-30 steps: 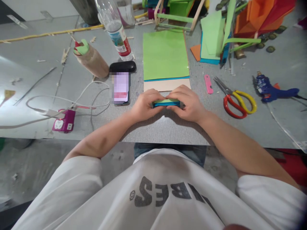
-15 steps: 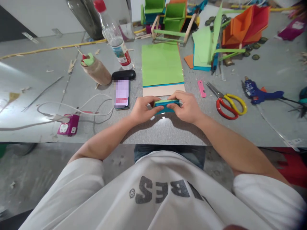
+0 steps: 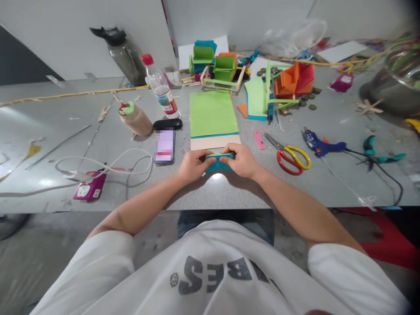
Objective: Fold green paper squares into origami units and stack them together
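Between my two hands is a small folded piece of blue and green paper [image 3: 219,166], held just above the table's front part. My left hand [image 3: 193,166] pinches its left end, thumb in front and fingers behind. At the right end, my right hand [image 3: 243,161] grips it the same way. Right behind the hands lies a stack of coloured sheets [image 3: 213,114], green on top with blue and pale paper showing at the near edge. A pink box cutter [image 3: 259,140] and scissors with red and yellow handles [image 3: 290,158] rest to the right.
A phone [image 3: 165,146], a black case [image 3: 167,124], a water bottle [image 3: 164,98] and a brown cup [image 3: 136,120] stand left. To the right are a blue glue gun [image 3: 323,144] and teal pliers [image 3: 377,153]. Folded paper models [image 3: 293,81] sit behind. A purple power adapter [image 3: 90,187] lies far left.
The camera view has tilted up, so more of the table's back shows. Both hands still hold the folded paper, whose blue front face now shows more between the thumbs.
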`<action>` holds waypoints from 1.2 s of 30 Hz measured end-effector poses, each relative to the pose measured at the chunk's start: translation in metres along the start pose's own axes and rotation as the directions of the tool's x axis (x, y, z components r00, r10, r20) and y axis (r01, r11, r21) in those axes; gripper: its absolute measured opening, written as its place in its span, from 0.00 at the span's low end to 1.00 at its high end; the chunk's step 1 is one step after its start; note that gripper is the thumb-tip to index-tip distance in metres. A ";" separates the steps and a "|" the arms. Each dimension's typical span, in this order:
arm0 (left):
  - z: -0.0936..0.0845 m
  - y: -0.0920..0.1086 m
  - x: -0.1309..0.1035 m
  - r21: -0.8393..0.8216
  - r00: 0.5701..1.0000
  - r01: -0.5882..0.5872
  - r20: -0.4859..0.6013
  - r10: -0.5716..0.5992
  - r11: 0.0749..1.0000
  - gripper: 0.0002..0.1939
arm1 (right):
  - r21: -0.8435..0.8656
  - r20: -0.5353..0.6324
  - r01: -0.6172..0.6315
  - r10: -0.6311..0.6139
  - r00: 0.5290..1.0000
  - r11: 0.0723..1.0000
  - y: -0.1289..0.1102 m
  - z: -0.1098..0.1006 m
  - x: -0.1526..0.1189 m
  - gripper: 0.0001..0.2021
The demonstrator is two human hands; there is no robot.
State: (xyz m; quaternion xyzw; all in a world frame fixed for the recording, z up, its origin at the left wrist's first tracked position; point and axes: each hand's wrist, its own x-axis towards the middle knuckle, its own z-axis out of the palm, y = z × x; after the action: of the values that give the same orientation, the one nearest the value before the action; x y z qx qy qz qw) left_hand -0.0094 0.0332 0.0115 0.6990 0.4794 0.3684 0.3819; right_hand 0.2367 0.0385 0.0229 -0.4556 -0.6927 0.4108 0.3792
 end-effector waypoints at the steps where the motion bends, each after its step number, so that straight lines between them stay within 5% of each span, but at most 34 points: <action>1: 0.000 0.001 -0.001 0.003 1.000 -0.015 0.004 0.015 1.000 0.18 | 0.009 0.003 -0.003 0.003 1.000 1.000 0.000 0.000 -0.001 0.21; 12: 0.006 -0.002 0.002 -0.089 0.993 0.107 0.056 -0.102 0.990 0.20 | -0.013 -0.012 -0.080 0.080 0.997 0.997 0.006 -0.001 -0.001 0.14; 16: 0.004 -0.007 0.005 -0.122 0.979 0.182 0.119 -0.167 0.976 0.19 | -0.126 0.090 -0.101 0.113 0.990 0.987 0.003 -0.008 0.000 0.10; 19: 0.006 -0.007 0.003 -0.139 0.962 0.244 0.162 -0.221 0.960 0.19 | -0.332 0.115 -0.044 0.087 0.990 0.942 -0.001 -0.038 -0.011 0.19; 23: 0.016 0.001 -0.001 -0.146 0.929 0.321 0.244 -0.280 0.936 0.22 | -0.579 -0.253 -0.132 -0.023 0.967 0.804 0.014 -0.110 -0.051 0.17; 26: 0.032 0.012 0.005 -0.065 0.913 0.318 0.289 -0.287 0.946 0.22 | -0.667 -0.419 -0.294 -0.019 0.908 0.685 0.045 -0.151 -0.085 0.17; 28: 0.047 0.022 0.018 -0.014 0.912 0.274 0.321 -0.255 0.962 0.20 | -0.669 -0.419 -0.330 0.029 0.907 0.665 0.066 -0.161 -0.101 0.18; 31: 0.075 0.038 0.046 0.036 0.927 0.185 0.326 -0.187 0.982 0.13 | -0.631 -0.416 -0.327 0.049 0.908 0.704 0.088 -0.163 -0.113 0.17; 36: 0.132 0.060 0.079 0.134 0.929 0.187 0.298 -0.219 0.973 0.11 | -0.433 -0.566 -0.379 0.080 0.820 0.818 0.089 -0.172 -0.127 0.25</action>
State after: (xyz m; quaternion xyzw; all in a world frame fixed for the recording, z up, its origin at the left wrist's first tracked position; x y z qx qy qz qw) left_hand 0.1511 0.0698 0.0190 0.7137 0.5015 0.1868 0.4520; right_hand 0.4578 -0.0207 -0.0131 -0.7190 -0.5853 0.1087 0.3585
